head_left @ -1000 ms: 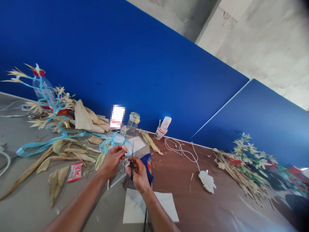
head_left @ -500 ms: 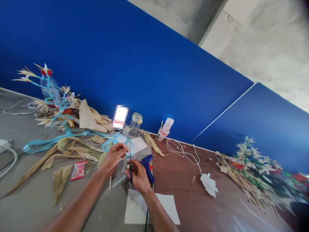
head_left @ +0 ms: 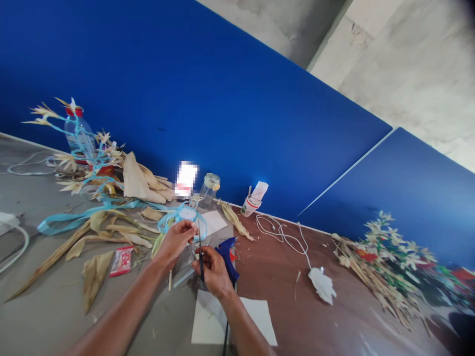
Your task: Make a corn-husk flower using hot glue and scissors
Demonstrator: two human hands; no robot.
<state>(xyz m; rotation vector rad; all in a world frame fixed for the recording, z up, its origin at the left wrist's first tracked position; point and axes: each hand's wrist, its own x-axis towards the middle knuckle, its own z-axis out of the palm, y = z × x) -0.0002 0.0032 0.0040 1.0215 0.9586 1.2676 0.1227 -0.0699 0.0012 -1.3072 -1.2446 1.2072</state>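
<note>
My right hand is closed around the handles of dark scissors, whose blades point up and away from me. My left hand pinches something small at its fingertips, right beside the blades; I cannot make out what it is. Both hands hover over the grey table, just in front of a loop of light blue ribbon. A blue glue gun lies directly behind my right hand, its cord running toward me.
Dried husk leaves and long blue ribbon litter the left. A plastic bottle, glass jar, paper cup, white cable, white paper and a husk flower bunch surround the hands. Blue panels back the table.
The view has shifted a little, so everything sits slightly further right. Both hands keep the same grip and stay close together; the scissors have barely moved.
</note>
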